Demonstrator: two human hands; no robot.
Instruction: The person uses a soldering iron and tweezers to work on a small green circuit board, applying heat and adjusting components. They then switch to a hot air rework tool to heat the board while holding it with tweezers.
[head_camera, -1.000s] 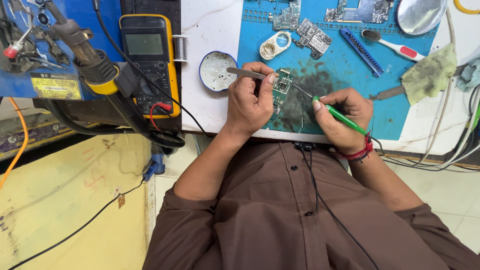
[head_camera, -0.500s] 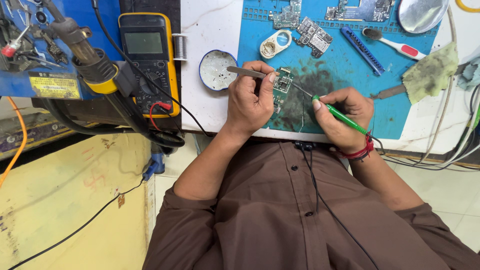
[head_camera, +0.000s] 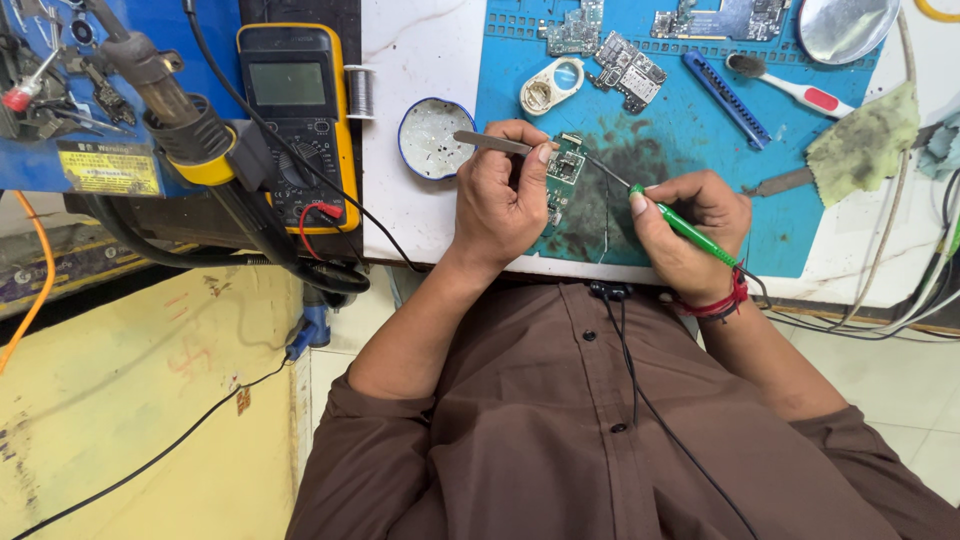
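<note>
The left hand (head_camera: 505, 205) hides much of the small green circuit board (head_camera: 563, 172) it pins to the blue mat (head_camera: 700, 150), fingers closed on metal tweezers (head_camera: 490, 142). The right hand (head_camera: 690, 235) is curled around one green-handled soldering iron (head_camera: 685, 225), its tip at the board's right edge; the contact is too fine to make out. Two more boards (head_camera: 628, 68) lie far on the mat, others cut off. One multimeter (head_camera: 292, 110) stands far left on the white bench (head_camera: 415, 60).

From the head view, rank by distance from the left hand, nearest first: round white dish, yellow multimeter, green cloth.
1. Round white dish: just left of the left hand.
2. Yellow multimeter: farther left, off the mat.
3. Green cloth: far right, past the right hand.
</note>
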